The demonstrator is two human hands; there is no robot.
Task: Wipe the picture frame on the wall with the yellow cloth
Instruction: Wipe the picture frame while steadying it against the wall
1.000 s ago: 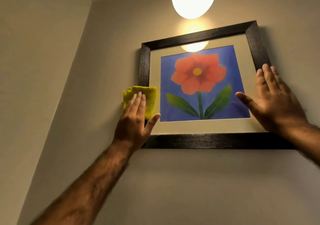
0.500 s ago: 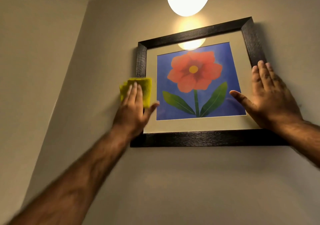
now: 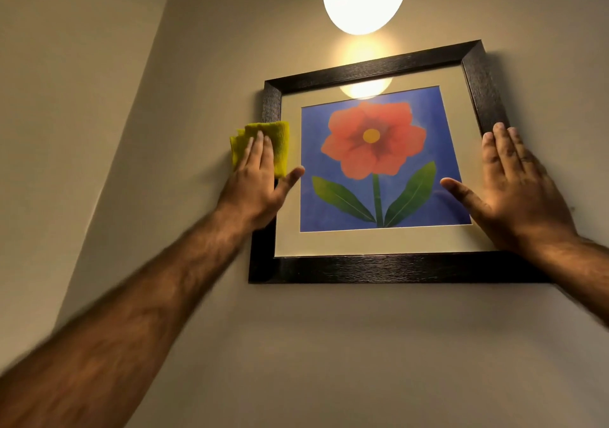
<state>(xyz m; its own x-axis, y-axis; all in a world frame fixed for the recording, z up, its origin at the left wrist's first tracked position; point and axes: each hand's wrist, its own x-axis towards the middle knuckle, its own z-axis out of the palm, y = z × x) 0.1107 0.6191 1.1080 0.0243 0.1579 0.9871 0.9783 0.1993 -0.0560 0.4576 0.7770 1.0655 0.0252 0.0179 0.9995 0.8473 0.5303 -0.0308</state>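
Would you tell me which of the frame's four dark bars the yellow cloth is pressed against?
The left upright bar: the left hand flattens the yellow cloth across it, unlike the others.

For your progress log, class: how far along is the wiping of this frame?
Done: nothing can be confirmed; no cleaned patch shows on the frame. In hand: the left hand presses the cloth flat on the frame's left bar, about halfway up, while the right hand lies flat on the right bar, seemingly steadying it. Left, judging by the cloth's place: probably the top, bottom and right bars.
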